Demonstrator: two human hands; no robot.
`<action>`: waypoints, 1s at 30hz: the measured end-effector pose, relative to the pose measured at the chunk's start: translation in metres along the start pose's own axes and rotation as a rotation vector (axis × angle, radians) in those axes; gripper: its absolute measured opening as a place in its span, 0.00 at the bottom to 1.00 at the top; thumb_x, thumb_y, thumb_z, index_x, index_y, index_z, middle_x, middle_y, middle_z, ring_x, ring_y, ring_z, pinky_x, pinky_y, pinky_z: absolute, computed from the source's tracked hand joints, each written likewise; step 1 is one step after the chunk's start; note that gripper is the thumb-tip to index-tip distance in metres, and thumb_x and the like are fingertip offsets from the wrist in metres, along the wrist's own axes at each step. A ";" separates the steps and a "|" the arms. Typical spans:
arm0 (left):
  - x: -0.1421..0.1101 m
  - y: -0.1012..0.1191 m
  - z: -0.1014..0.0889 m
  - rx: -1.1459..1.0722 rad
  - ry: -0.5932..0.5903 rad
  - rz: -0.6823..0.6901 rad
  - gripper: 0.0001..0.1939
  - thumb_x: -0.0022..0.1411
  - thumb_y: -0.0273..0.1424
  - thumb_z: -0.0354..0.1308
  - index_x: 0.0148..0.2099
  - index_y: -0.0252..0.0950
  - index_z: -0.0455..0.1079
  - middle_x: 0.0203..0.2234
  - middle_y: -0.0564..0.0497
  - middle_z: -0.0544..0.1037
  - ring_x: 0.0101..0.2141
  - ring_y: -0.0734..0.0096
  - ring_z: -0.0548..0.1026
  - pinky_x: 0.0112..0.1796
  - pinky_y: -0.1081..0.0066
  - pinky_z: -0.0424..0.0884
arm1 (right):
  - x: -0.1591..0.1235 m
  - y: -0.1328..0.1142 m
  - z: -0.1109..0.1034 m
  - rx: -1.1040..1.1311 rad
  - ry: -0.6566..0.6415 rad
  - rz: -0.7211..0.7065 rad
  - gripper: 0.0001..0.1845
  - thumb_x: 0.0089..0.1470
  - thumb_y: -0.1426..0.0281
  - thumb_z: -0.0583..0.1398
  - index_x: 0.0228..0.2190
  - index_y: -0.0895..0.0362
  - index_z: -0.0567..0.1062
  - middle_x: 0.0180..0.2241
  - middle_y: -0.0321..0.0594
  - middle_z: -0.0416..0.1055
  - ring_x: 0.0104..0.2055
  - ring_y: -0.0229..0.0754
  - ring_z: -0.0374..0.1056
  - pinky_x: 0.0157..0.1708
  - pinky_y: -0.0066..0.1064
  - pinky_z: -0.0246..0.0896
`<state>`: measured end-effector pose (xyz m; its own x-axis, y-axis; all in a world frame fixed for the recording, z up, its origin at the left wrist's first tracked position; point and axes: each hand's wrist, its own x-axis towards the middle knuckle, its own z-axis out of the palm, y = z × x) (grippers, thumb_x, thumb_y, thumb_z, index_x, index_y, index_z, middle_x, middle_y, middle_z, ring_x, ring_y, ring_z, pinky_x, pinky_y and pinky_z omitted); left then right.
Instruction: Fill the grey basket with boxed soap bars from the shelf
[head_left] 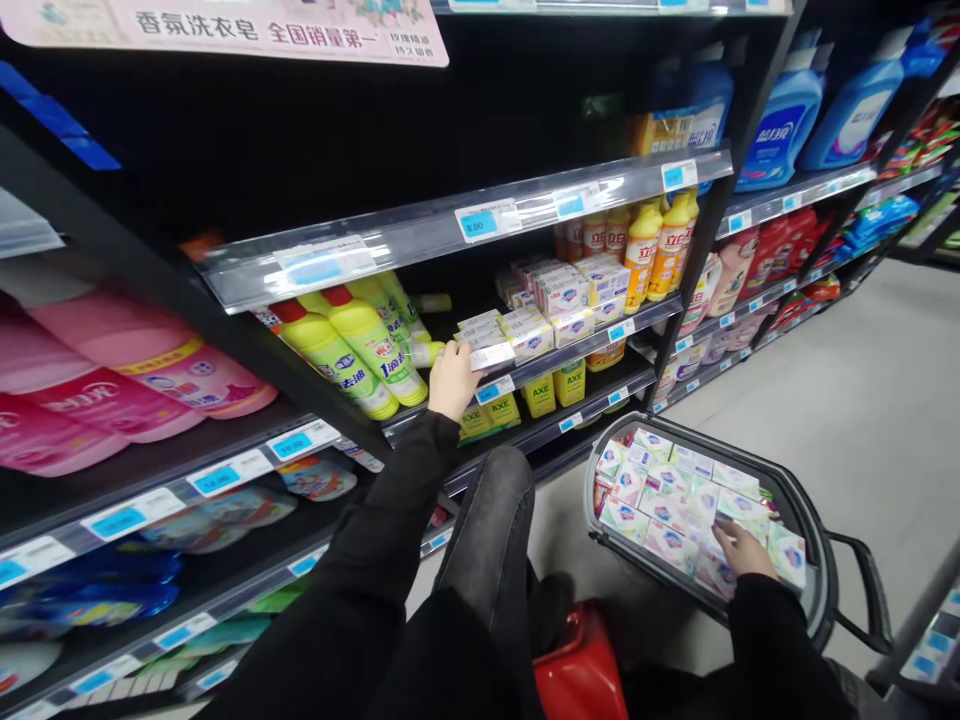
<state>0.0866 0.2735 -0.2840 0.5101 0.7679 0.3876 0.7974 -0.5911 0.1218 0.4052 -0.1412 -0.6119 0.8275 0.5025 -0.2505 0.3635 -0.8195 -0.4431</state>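
My left hand (454, 380) is at the front edge of a middle shelf, its fingers closed on the end of a white soap box (492, 356). Beside it stand rows of stacked soap boxes (568, 290), and yellow-green cleaner bottles (377, 345) lean to its left. Low on the right, my right hand (745, 552) rests on the soap boxes (670, 500) that fill a dark-rimmed shopping basket (787, 480). Its fingers look stretched out over the boxes, though their undersides are hidden.
Yellow AXE bottles (538, 394) stand one shelf below. Orange bottles (641, 255) close off the soap row on the right. Pink detergent bottles (150, 370) fill the left shelf. A red object (579, 665) is beside my knee, and the basket handle (862, 590) sticks out rightward.
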 end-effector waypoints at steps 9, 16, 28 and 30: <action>-0.054 0.040 -0.014 -1.574 0.129 0.035 0.30 0.34 0.42 0.77 0.38 0.38 0.68 0.36 0.53 0.75 0.42 0.60 0.77 0.46 0.60 0.74 | -0.004 -0.009 -0.007 0.044 -0.061 0.043 0.24 0.55 0.61 0.54 0.45 0.62 0.79 0.49 0.52 0.77 0.47 0.53 0.76 0.52 0.40 0.65; -0.101 0.115 -0.005 -2.234 -0.491 -0.374 0.32 0.42 0.50 0.74 0.45 0.39 0.71 0.40 0.49 0.79 0.44 0.62 0.79 0.41 0.68 0.78 | -0.019 -0.039 -0.034 0.381 0.106 0.108 0.21 0.46 0.58 0.57 0.37 0.57 0.79 0.42 0.51 0.79 0.43 0.55 0.76 0.48 0.44 0.68; -0.187 0.190 0.090 -1.401 -1.190 -0.442 0.20 0.49 0.33 0.71 0.38 0.34 0.64 0.36 0.47 0.77 0.31 0.63 0.80 0.28 0.63 0.79 | -0.169 -0.137 -0.068 1.175 -0.175 0.062 0.34 0.44 0.43 0.65 0.45 0.53 0.71 0.32 0.39 0.76 0.30 0.42 0.73 0.34 0.39 0.74; -0.206 0.194 0.097 -1.260 -1.190 -0.271 0.20 0.51 0.37 0.69 0.38 0.36 0.62 0.38 0.46 0.77 0.34 0.60 0.79 0.31 0.61 0.79 | -0.174 -0.130 -0.061 1.124 -0.202 0.135 0.35 0.39 0.44 0.68 0.42 0.54 0.72 0.31 0.38 0.76 0.30 0.43 0.72 0.31 0.37 0.74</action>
<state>0.1672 0.0245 -0.4287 0.8139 0.2746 -0.5120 0.4720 0.2012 0.8583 0.2404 -0.1390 -0.4582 0.7097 0.5478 -0.4429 -0.3940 -0.2125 -0.8942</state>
